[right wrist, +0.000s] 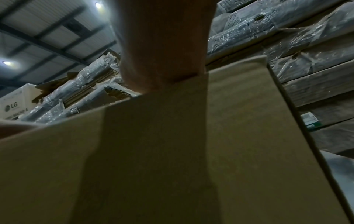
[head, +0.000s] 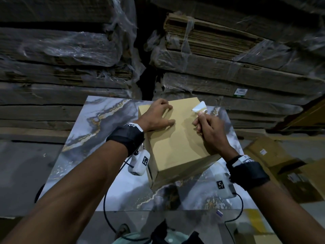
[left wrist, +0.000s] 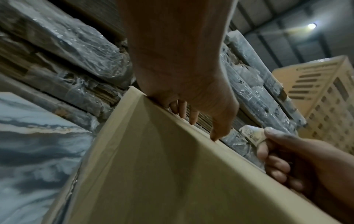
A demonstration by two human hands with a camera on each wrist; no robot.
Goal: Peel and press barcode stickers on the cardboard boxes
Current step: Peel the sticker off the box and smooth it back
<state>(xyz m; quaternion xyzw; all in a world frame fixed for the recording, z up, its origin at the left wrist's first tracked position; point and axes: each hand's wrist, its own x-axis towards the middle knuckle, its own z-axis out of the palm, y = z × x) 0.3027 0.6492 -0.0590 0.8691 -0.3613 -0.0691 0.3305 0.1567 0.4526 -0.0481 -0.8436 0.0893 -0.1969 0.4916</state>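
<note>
A plain tan cardboard box (head: 177, 138) stands on a marble-patterned table (head: 98, 131). My left hand (head: 158, 115) rests on the far left part of the box top, fingers spread and pressing down. My right hand (head: 207, 125) hovers over the box's far right corner and pinches a small white sticker (head: 200, 107), which curls upward above the fingers. In the left wrist view the box side (left wrist: 162, 174) fills the frame, with the left fingers (left wrist: 193, 116) on its top edge and the right hand (left wrist: 287, 159) holding the sticker (left wrist: 252, 134). The right wrist view shows only the box (right wrist: 239, 136) and the wrist.
Tall stacks of flattened cardboard wrapped in plastic film (head: 70, 50) stand right behind the table. More brown boxes (head: 281, 164) lie on the floor to the right. Cables (head: 109, 217) hang from the wrist cameras over the table's near edge.
</note>
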